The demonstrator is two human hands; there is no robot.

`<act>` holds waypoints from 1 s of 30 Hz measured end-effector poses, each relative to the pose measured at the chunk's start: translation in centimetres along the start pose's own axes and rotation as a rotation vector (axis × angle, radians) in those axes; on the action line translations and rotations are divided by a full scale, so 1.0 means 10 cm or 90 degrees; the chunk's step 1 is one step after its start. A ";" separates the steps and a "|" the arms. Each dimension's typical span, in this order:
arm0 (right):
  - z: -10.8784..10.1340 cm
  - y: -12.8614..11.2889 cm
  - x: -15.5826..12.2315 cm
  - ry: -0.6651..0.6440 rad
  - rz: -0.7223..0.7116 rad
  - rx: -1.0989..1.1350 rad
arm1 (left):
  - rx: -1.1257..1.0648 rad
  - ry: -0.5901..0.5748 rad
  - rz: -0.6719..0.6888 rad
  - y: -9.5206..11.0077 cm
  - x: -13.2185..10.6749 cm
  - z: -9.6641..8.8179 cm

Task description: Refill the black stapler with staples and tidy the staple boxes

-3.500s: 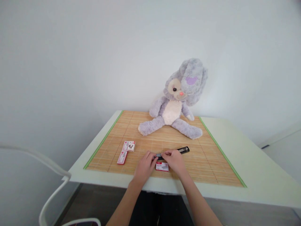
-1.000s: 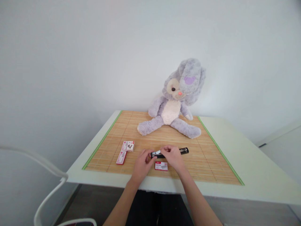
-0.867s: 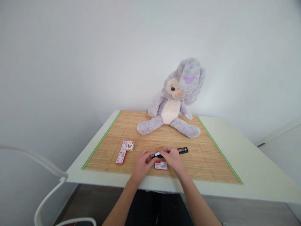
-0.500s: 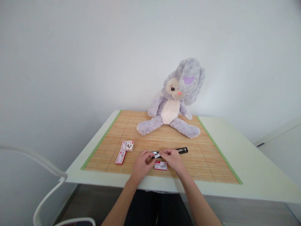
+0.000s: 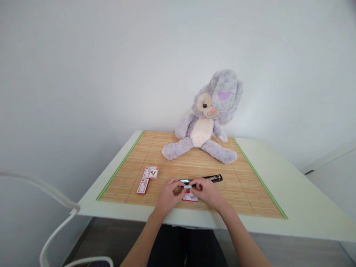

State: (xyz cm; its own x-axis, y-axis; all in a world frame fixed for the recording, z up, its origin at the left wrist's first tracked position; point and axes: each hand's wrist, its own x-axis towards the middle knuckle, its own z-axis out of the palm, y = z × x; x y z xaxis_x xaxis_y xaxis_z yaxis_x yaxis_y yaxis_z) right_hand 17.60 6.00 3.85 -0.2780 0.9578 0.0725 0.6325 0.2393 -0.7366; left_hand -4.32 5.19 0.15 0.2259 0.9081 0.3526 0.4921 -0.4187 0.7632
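Between my two hands is a small silvery-white strip of staples (image 5: 188, 187), held level by its ends. My left hand (image 5: 168, 195) pinches the left end with thumb and fingertips. At the right end, my right hand (image 5: 208, 191) grips it in the same way. Just behind the fingers lies a black stapler (image 5: 217, 178), opened up, its middle partly hidden by my right hand. Under the strip, a red-and-white staple box (image 5: 190, 197) rests on the mat, partly covered by my fingers.
Two more red-and-white boxes, an upper one (image 5: 150, 172) and a lower one (image 5: 142, 186), touch at the left on the bamboo mat (image 5: 125, 178). A grey plush rabbit (image 5: 201, 131) sits at the back against the wall. A white cable (image 5: 55, 193) loops at the left.
The staple strip has turned from a slant to level and come slightly nearer to me. My right hand has shifted a little, and both hands now hold the strip's ends.
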 end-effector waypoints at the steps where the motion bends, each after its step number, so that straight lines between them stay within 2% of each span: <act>1: 0.00 -0.01 0.00 0.000 -0.004 -0.015 | 0.000 -0.001 0.002 0.00 0.00 0.00; 4: -0.02 -0.02 0.02 0.002 -0.014 -0.036 | 0.007 0.016 0.009 0.00 0.00 -0.01; 8: -0.07 0.01 0.06 0.019 -0.002 -0.052 | 0.088 0.127 -0.035 -0.02 0.02 -0.03; 10: -0.09 0.01 0.09 0.030 0.012 -0.066 | 0.140 0.158 -0.054 -0.04 0.03 -0.02; 17: -0.15 -0.05 0.21 0.023 0.017 -0.112 | 0.210 0.057 -0.028 -0.10 0.05 0.02; 22: -0.16 -0.07 0.28 -0.010 0.006 -0.138 | 0.206 0.047 -0.025 -0.13 0.05 0.02; 30: -0.14 -0.06 0.32 -0.018 0.015 -0.119 | 0.206 0.050 -0.026 -0.13 0.05 0.02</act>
State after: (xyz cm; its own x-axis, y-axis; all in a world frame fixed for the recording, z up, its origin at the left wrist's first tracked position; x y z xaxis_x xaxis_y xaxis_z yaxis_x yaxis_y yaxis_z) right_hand 17.36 9.13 5.48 -0.2797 0.9594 0.0359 0.7615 0.2444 -0.6004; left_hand -4.66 6.14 -0.79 0.1408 0.9161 0.3755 0.7437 -0.3482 0.5707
